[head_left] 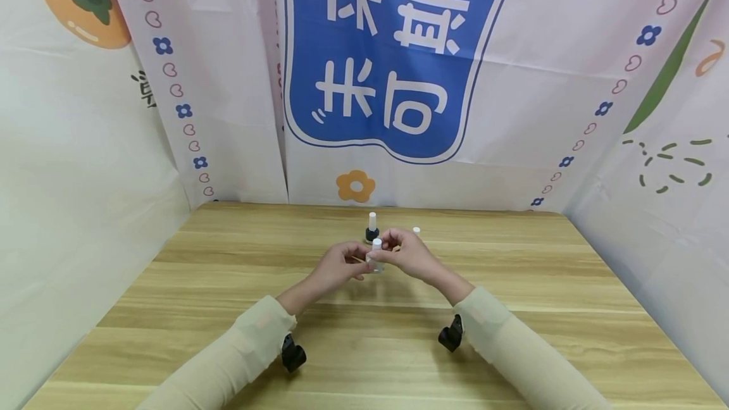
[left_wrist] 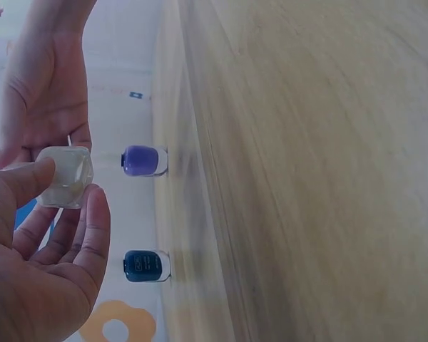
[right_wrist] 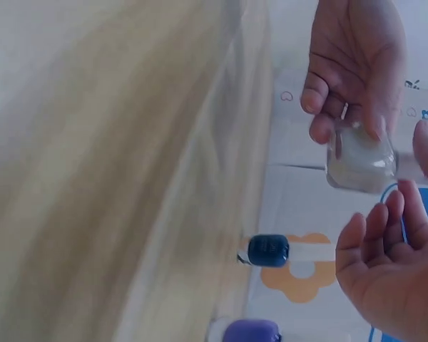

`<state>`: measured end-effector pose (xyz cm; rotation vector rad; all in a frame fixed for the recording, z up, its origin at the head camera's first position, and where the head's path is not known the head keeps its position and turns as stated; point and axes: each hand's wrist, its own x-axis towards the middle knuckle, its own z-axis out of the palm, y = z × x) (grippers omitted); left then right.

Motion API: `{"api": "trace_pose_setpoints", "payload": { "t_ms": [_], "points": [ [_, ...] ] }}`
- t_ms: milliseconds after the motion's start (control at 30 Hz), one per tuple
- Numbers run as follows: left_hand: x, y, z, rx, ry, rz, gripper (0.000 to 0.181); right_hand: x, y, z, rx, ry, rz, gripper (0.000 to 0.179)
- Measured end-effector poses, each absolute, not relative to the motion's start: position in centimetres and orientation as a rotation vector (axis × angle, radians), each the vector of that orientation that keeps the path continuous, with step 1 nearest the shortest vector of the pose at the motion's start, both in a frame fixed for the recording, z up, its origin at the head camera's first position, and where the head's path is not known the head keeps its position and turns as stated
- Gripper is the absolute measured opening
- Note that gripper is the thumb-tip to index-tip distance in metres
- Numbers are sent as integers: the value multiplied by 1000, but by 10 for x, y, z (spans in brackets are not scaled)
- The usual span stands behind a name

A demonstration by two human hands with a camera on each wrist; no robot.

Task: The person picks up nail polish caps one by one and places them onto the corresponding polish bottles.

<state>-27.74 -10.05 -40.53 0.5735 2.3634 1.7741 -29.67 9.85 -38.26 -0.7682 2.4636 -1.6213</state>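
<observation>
My left hand (head_left: 340, 262) pinches a small nail polish bottle of clear or whitish polish (left_wrist: 68, 177), thumb on one face and fingers on the other. The bottle is held above the table, its white cap (head_left: 377, 243) upward. Close beside the cap is my right hand (head_left: 411, 257); in the right wrist view its thumb and loosely bent fingers lie around the cap with a gap showing. Behind the hands stand a dark teal nail polish bottle (left_wrist: 143, 266) and a purple nail polish bottle (left_wrist: 141, 161), upright. In the head view, the right hand hides most of the purple one.
The wooden table (head_left: 364, 353) reaches to a printed cloth backdrop (head_left: 239, 112) at the back, with cloth at both sides too. A black wrist camera (head_left: 293, 353) sits under the left sleeve, another camera (head_left: 451, 333) under the right.
</observation>
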Motion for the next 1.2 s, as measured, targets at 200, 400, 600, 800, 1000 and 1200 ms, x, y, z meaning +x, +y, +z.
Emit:
{"api": "trace_pose_setpoints", "payload": {
  "t_ms": [200,400,600,800,1000,1200],
  "points": [
    [-276,-103,-402,561,2369,1771,24,-298,106,-373,-919,2393,-1527,29],
    [-276,-104,-402,557,2356,1758,25,-299,107,-370,-951,2381,-1473,28],
    [-276,-103,-401,544,2356,1756,26,-300,104,-374,-917,2415,-1501,20],
    [-276,-103,-403,546,2356,1762,25,-299,100,-381,-848,2447,-1588,11],
    [-276,-102,-403,564,2356,1772,23,-296,96,-386,-790,2482,-1663,18],
    [-275,-102,-403,575,2352,1775,23,-295,93,-387,-746,2498,-1679,19]
  ]
}}
